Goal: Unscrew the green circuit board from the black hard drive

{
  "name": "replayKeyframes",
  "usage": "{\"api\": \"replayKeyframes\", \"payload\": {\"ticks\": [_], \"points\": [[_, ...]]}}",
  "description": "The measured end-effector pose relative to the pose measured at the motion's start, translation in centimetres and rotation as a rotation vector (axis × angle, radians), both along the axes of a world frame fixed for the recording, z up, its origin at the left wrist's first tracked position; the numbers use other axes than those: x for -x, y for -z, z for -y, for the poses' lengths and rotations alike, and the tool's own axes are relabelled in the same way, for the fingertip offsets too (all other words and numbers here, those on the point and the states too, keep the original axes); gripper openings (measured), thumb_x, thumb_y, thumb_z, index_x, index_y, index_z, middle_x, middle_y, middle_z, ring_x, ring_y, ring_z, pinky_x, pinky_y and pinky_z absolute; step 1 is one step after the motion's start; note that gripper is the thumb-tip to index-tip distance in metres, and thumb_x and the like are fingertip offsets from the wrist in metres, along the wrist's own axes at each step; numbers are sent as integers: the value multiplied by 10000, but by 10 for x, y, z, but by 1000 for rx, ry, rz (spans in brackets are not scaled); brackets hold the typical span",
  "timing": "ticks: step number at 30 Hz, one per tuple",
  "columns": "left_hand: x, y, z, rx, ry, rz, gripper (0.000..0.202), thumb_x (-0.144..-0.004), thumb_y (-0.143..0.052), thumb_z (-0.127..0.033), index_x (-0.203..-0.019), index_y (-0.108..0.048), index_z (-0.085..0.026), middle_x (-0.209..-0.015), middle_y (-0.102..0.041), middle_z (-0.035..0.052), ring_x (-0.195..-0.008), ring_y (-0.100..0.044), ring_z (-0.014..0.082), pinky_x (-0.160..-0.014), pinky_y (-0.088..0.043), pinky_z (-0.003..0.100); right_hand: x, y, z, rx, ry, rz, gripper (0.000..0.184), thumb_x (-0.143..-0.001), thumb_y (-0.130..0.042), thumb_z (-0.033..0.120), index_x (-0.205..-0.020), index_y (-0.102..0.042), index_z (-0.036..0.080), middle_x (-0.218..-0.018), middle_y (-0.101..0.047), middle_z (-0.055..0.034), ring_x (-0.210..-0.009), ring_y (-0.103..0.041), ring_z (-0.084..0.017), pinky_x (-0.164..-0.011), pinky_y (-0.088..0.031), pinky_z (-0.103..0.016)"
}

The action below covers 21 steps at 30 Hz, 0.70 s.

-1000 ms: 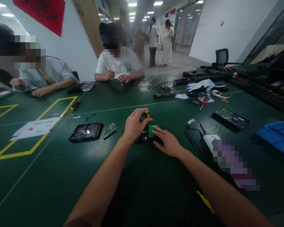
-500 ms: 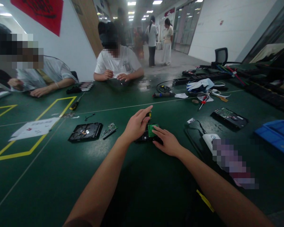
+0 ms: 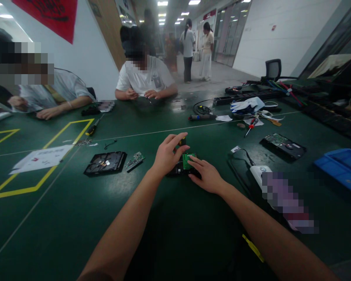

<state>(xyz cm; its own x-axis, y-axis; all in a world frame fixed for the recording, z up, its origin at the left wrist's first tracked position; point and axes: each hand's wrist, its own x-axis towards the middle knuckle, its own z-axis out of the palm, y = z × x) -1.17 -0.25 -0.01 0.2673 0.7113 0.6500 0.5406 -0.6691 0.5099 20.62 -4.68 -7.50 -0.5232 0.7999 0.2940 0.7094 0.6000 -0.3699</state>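
A small black hard drive with a green circuit board (image 3: 187, 162) lies on the green table (image 3: 175, 218) in front of me. My left hand (image 3: 167, 155) is curled round the yellow and black handle of a screwdriver (image 3: 181, 142) that stands upright over the drive. My right hand (image 3: 207, 175) lies flat on the drive's near right side, fingers stretched over the green board, holding it down.
To the left lie an opened black drive (image 3: 105, 162), a loose circuit board (image 3: 136, 160) and a paper sheet (image 3: 42, 157). On the right are another drive (image 3: 283, 144), a white device with a black cable (image 3: 259, 171) and a blue tray (image 3: 341, 166). Two people sit across the table.
My left hand's fingers have shifted round the screwdriver handle, stretching out and then curling back onto it. The right hand has stayed on the drive.
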Motion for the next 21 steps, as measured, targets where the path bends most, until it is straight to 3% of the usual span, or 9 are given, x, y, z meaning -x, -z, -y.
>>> {"api": "replayKeyframes", "payload": {"ticks": [5, 13, 17, 21], "points": [[1, -6, 1, -51, -41, 58, 324, -961, -691, -269, -1285, -689, -263, -1115, -650, 60, -964, -644, 168, -759, -582, 285, 0, -1, 0, -3, -1, 5, 532, -990, -597, 398, -1493, -534, 236, -1624, -447, -107, -1323, -585, -329, -1083, -493, -544], [0, -8, 4, 85, 144, 66, 424, -1048, -458, -167, -1429, -594, -294, -1312, -660, 77, -1080, -664, 172, -855, -611, 322, 0, -1, 1, 5, 2, -5, 525, -993, -595, 402, -1494, -530, 259, -1623, -450, -98, -1359, -564, -322, -1108, -472, -549], [-2, -6, 4, 173, 194, 155, 369, -1003, -604, -261, -1368, -640, -292, -1315, -657, 83, -1078, -671, 193, -707, -604, 261, 1, -2, 1, 5, -9, -4, 525, -995, -591, 397, -1492, -532, 239, -1625, -446, -108, -1352, -567, -319, -1118, -462, -543], [-2, -7, 2, 207, 157, 249, 307, -918, -737, -328, -1219, -727, -267, -1236, -634, 93, -1068, -651, 210, -627, -559, 220, 1, -2, 0, 12, -7, 4, 528, -994, -589, 403, -1488, -538, 224, -1625, -445, -112, -1353, -563, -325, -1122, -454, -544]]}}
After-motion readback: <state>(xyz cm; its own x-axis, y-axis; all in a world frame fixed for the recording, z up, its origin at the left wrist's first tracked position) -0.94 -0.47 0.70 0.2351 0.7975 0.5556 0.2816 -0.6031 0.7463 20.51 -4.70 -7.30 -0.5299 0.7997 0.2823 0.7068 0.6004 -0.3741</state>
